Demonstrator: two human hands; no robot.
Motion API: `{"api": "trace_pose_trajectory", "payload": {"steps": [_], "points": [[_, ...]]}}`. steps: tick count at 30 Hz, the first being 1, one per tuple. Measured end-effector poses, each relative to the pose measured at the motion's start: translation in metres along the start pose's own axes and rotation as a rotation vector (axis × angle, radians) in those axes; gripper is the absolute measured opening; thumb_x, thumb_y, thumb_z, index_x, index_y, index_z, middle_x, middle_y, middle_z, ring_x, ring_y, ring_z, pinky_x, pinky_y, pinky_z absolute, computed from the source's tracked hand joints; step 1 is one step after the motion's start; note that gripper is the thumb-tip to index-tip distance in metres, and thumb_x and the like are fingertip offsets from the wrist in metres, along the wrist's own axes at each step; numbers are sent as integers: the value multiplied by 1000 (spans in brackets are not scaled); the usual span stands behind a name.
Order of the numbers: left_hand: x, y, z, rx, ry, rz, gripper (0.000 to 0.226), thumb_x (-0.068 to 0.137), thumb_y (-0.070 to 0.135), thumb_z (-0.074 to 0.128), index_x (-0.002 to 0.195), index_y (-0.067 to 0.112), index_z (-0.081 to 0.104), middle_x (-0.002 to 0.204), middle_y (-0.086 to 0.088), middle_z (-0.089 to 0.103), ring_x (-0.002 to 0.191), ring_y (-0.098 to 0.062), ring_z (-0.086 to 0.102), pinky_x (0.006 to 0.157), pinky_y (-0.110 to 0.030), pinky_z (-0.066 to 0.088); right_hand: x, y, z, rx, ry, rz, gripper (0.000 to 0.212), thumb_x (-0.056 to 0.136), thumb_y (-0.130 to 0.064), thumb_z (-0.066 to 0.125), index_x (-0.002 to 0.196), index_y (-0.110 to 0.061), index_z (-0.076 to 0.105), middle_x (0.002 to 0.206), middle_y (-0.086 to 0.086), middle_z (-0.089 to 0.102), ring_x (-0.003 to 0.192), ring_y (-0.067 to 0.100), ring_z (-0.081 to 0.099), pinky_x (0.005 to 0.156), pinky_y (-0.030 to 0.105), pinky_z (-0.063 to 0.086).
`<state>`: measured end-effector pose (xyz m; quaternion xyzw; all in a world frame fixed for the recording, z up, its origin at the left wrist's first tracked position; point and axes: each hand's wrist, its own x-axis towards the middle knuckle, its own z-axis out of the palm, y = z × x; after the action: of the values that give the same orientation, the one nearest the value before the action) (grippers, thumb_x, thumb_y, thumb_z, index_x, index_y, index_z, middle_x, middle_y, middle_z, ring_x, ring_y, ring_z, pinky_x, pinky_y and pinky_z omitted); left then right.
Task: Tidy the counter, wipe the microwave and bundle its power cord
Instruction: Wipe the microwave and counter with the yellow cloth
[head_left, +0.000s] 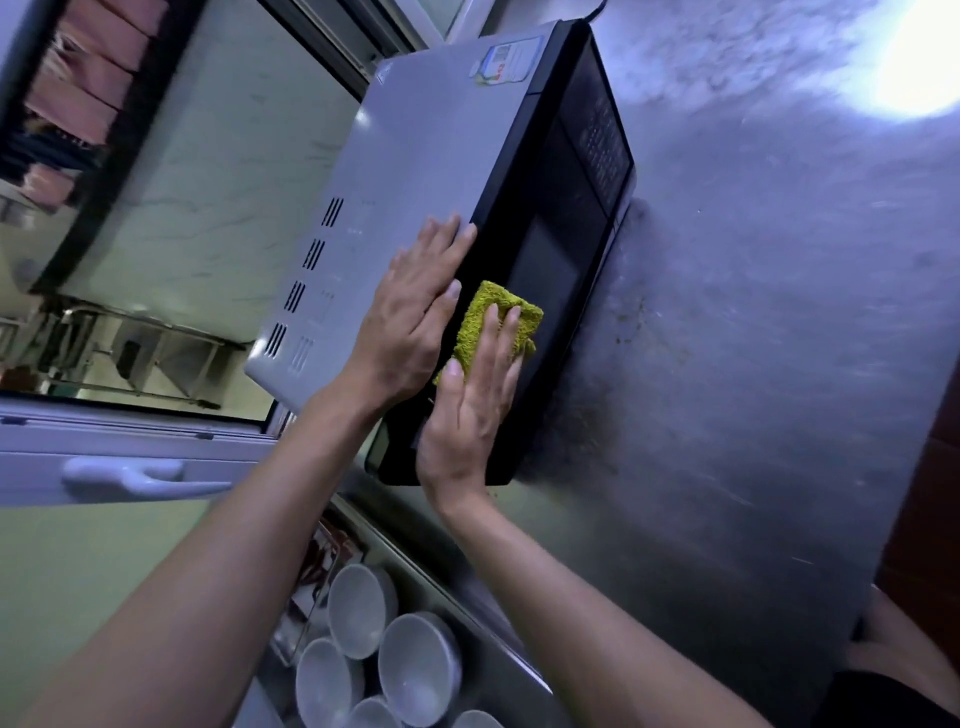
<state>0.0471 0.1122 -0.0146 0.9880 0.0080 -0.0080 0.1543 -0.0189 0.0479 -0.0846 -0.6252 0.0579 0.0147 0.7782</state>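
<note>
Bowls (363, 613) sit near microwave (426, 171); window handle (124, 475) beside.

Fuzzy green cloth (493, 325) on glossy black microwave (550, 249) (dull steel counter (753, 364)).

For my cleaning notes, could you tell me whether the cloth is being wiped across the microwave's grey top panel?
No, the right hand presses the green cloth against the microwave on its black front door.

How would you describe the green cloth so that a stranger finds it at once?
Find the microwave on the steel counter. On its black door lies the green cloth, pressed flat under the right hand. It is the only bright, fuzzy thing there.
</note>
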Motion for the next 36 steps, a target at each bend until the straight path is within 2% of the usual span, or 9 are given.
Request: {"api": "trace_pose_trajectory", "payload": {"steps": [3, 5, 9, 16, 21, 24, 27, 30, 36], "points": [[0, 1, 2, 33, 25, 8, 52, 103, 17, 33, 154, 22, 30, 163, 6, 22, 152, -9, 10, 124, -48, 8, 6, 21, -5, -28, -11, -94, 59, 98, -26, 33, 155, -13, 29, 166, 5, 16, 154, 27, 11, 123, 34, 1], [1, 0, 3, 45, 35, 15, 52, 102, 17, 34, 154, 22, 31, 163, 7, 22, 152, -9, 12, 124, -48, 10, 13, 46, -8, -52, -3, -91, 59, 98, -26, 33, 155, -12, 29, 166, 8, 18, 154, 27, 12, 124, 35, 3], [1, 1, 3, 47, 49, 2, 52, 102, 17, 35, 153, 24, 32, 162, 9, 23, 151, -6, 12, 124, -45, 10, 29, 96, -20, -100, 58, 116, 60, 99, -29, 29, 157, -15, 23, 167, 5, 14, 154, 11, 7, 125, 47, 6], [1, 2, 3, 31, 56, -11, 53, 101, 19, 36, 153, 25, 34, 162, 10, 25, 150, -5, 14, 123, -48, 12, 29, 88, -22, -71, 45, 219, 62, 99, -21, 35, 158, -20, 19, 167, -2, 7, 152, 1, 0, 125, 41, -2], [2, 2, 3, 8, 62, -12, 52, 100, 19, 36, 152, 24, 36, 161, 7, 26, 150, -6, 15, 122, -50, 13, 6, 17, -6, 45, -24, 65, 63, 98, -19, 41, 158, -21, 22, 167, -7, 6, 154, 12, 0, 123, 29, -7], [2, 3, 3, -4, 68, -7, 51, 101, 17, 34, 152, 23, 37, 161, 6, 28, 150, -8, 16, 122, -51, 15, -1, -1, -3, 76, -25, 28, 62, 98, -17, 41, 157, -18, 24, 168, -5, 7, 155, 15, 1, 124, 35, -5], [1, 4, 3, -4, 64, -15, 50, 102, 17, 34, 152, 23, 37, 161, 7, 28, 150, -7, 16, 123, -50, 14, -1, 10, -5, 23, -25, -63, 61, 98, -19, 38, 156, -10, 25, 167, 3, 11, 155, 19, 4, 125, 46, 1], [2, 6, 2, -9, 68, -19, 50, 101, 17, 35, 152, 23, 37, 161, 7, 28, 150, -6, 16, 123, -48, 13, 5, 35, -8, -35, -5, -88, 61, 97, -23, 35, 156, -8, 26, 166, 8, 15, 154, 20, 8, 125, 45, 4], [0, 9, 2, -18, 78, -28, 50, 101, 16, 35, 151, 21, 38, 161, 6, 29, 150, -8, 17, 124, -46, 12, 28, 94, -24, -87, 34, 137, 64, 98, -28, 32, 159, -16, 18, 167, 3, 9, 153, 5, 2, 125, 39, 0]]}}
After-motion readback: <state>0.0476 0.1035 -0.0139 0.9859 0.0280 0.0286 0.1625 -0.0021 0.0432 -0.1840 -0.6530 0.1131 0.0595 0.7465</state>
